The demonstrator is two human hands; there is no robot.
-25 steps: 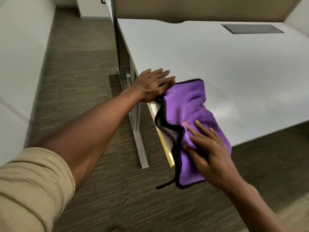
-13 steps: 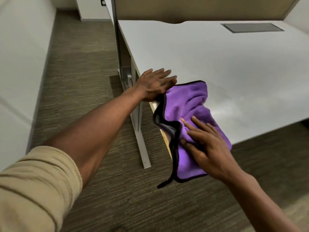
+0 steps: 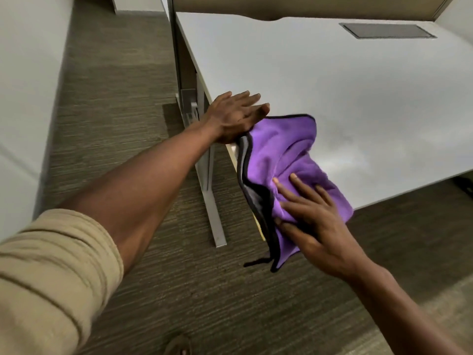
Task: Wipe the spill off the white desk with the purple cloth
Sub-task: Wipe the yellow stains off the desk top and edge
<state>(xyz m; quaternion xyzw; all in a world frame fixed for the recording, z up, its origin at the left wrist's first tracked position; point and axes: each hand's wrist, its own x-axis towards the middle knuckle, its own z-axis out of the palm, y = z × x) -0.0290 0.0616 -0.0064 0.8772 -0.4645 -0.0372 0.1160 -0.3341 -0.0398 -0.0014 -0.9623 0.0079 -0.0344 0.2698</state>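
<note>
Nearest the camera, a rolled tan sleeve (image 3: pixel 51 272) is seen on the left forearm, and carpet (image 3: pixel 115 124) fills the floor below. Next, the right hand (image 3: pixel 317 221) is laid on the purple cloth (image 3: pixel 284 152) with fingers straight and spread, while its thumb appears tucked against the cloth's hanging black-edged fold — whether that fold is pinched cannot be told. The cloth is draped over the near left corner of the white desk (image 3: pixel 332 80), part on the top, part hanging past the edge. Just beyond, the left hand (image 3: pixel 235 115) is rested flat on the desk edge, fingers extended and relaxed, touching the cloth's far corner and gripping nothing. A faint dull smear is seen on the desk beside the cloth, probably the spill. Farther back, a grey cable hatch (image 3: pixel 387 30) is set into the top. The risk is judged to lie in the overhang — a stroke toward the corner could drag the cloth off the edge or push liquid onto the carpet.
</note>
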